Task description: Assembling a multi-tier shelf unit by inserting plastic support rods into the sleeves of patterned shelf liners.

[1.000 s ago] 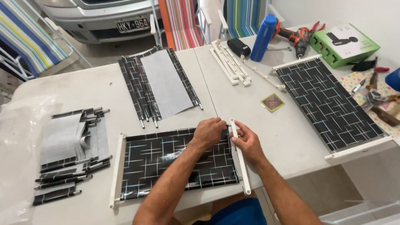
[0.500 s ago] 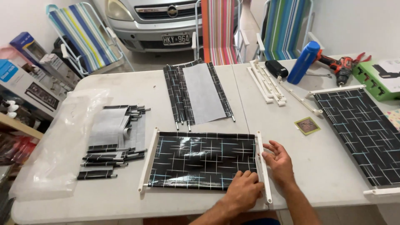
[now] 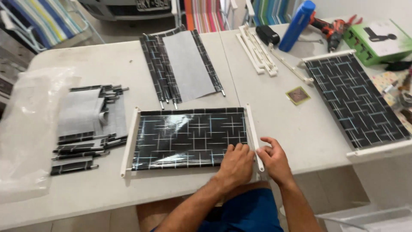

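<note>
The black patterned panel (image 3: 189,137) lay flat near the front edge of the tabletop (image 3: 94,56), directly before the person, with a white rail (image 3: 129,141) along its left end and a second white rail (image 3: 254,136) along its right end. The left hand (image 3: 235,165) rested palm-down on the panel's lower right corner, fingers together and extended, gripping nothing that could be seen. The right hand (image 3: 274,161) sat at the near end of the right rail, fingers curled loosely against it; whether it actually pinched the rail could not be told. Judged from the layout, this panel appeared close to assembled, both rails in place, the right one apparently being seated at its near end. One finished panel (image 3: 358,101) with white rails lay well apart at the right. Work apparently left: a loose sheet (image 3: 186,64) flanked by black rods lay beyond the panel, a stack of folded sheets and rods (image 3: 88,124) sat at the left beside a clear plastic bag (image 3: 25,129), and spare white rails (image 3: 257,49) waited at the far side, near a blue bottle (image 3: 298,23).
</note>
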